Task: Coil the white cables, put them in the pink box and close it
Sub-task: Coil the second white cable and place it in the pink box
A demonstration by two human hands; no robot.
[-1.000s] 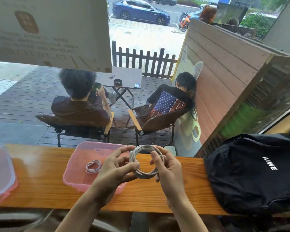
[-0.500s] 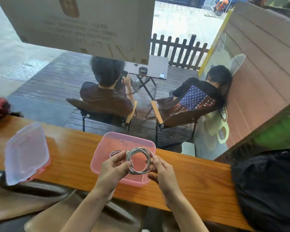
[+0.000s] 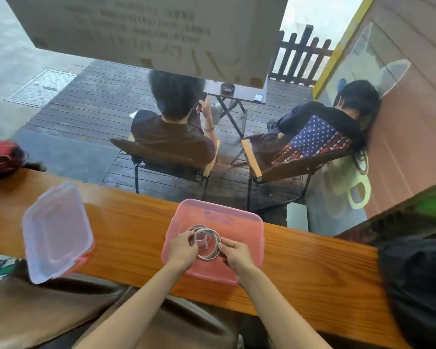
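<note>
The open pink box (image 3: 237, 220) sits on the wooden counter in front of me. Both hands reach into it holding one coiled white cable (image 3: 210, 256): my left hand (image 3: 181, 248) pinches its left side and my right hand (image 3: 234, 255) pinches its right side. A second, smaller white coil (image 3: 195, 227) lies in the box just behind the held one, partly hidden by it. The box's clear lid (image 3: 56, 230) with pink clips lies flat on the counter to the left, apart from the box.
A black backpack (image 3: 418, 285) fills the counter's right end. A red and black object (image 3: 0, 157) rests at the far left. The wooden counter (image 3: 131, 238) runs along a window; outside, two people sit in chairs on a deck.
Both hands have lowered the coiled cable from above the counter down into the pink box. The camera has tilted down and to the left, bringing the lid into view.
</note>
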